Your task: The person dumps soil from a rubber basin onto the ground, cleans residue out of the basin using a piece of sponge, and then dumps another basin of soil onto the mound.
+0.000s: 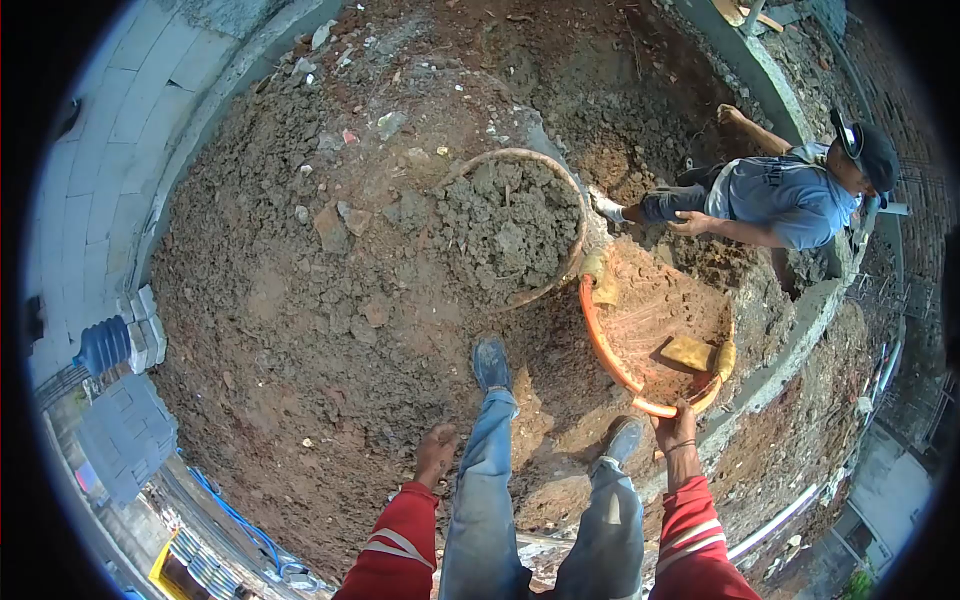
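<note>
My right hand (675, 428) is closed on the near rim of a shallow basin (602, 345) with an orange edge. Yellowish wrapping covers two spots on that edge, and reddish mud coats the inside. A flat yellow-brown piece (689, 352) lies in it. My left hand (437, 455) hangs low over the soil beside my left leg, holding nothing, its fingers loosely bent. Just beyond my left shoe stands a second round basin (583, 215), heaped with grey-brown clods of soil (508, 235); it is touching or very near the orange-edged basin.
A co-worker (785, 195) in a blue shirt and dark cap stands in a dug area at the right. Concrete edging (775, 365) runs along that side. Uneven soil with stones lies around me. A block wall (125, 130), blue jug (103, 345) and grey blocks (128, 435) are at the left.
</note>
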Demonstrator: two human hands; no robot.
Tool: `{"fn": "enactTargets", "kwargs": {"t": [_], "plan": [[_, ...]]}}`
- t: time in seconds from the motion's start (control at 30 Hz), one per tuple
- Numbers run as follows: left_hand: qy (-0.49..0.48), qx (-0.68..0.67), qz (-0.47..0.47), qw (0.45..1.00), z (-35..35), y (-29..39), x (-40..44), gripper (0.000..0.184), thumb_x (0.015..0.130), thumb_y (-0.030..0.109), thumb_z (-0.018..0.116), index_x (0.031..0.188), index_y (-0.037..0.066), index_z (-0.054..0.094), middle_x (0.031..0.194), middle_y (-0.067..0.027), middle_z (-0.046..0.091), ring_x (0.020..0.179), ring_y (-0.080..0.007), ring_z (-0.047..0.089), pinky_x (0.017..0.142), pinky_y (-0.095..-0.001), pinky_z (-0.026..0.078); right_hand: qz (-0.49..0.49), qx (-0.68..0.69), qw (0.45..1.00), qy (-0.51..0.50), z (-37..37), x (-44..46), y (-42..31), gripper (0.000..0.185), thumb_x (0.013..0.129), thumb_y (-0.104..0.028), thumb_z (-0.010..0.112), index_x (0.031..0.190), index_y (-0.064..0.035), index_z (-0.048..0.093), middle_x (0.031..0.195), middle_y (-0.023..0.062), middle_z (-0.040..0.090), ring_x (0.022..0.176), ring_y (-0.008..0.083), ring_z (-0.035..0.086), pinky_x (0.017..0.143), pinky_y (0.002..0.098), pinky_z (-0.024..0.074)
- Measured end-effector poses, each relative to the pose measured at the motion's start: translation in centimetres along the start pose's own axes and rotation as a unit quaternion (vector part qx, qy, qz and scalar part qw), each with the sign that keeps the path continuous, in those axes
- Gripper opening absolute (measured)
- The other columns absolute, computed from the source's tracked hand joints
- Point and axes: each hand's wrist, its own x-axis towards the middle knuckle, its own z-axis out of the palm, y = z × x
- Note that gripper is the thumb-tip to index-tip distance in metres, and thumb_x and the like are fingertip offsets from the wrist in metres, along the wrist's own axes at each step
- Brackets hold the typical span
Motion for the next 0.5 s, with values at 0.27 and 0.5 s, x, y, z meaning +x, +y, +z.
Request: {"fn": "enactTargets", "kwargs": {"t": [0.27,0.5], "plan": [[0.058,-0.253,-0.139,0.956,-8.0,1.9,4.5,0.025,0.089,0.014,0.063,0.113,0.008,0.060,0.089,-0.0066,0.065,0.074,-0.0157,0.064,0.064,-0.0291,0.053,-0.034,0.046,0.998,-0.006,8.5,3.5,-4.5,0.035,0.087,-0.020,0.052,0.118,-0.0024,0.050,0.117,0.0158,0.059,0.107,0.0332,0.060,0.094,0.0486,0.0524],[0.018,-0.338,-0.129,0.932,-4.0,9.9,8.9,0.030,0.091,0.022,0.063,0.118,0.011,0.056,0.101,-0.0099,0.064,0.086,-0.0219,0.066,0.073,-0.0372,0.055,-0.033,0.035,0.999,-0.009,12.1,6.5,-7.9,0.042,0.090,-0.020,0.046,0.130,-0.0048,0.043,0.125,0.0144,0.056,0.112,0.0329,0.058,0.093,0.0481,0.0529]]}}
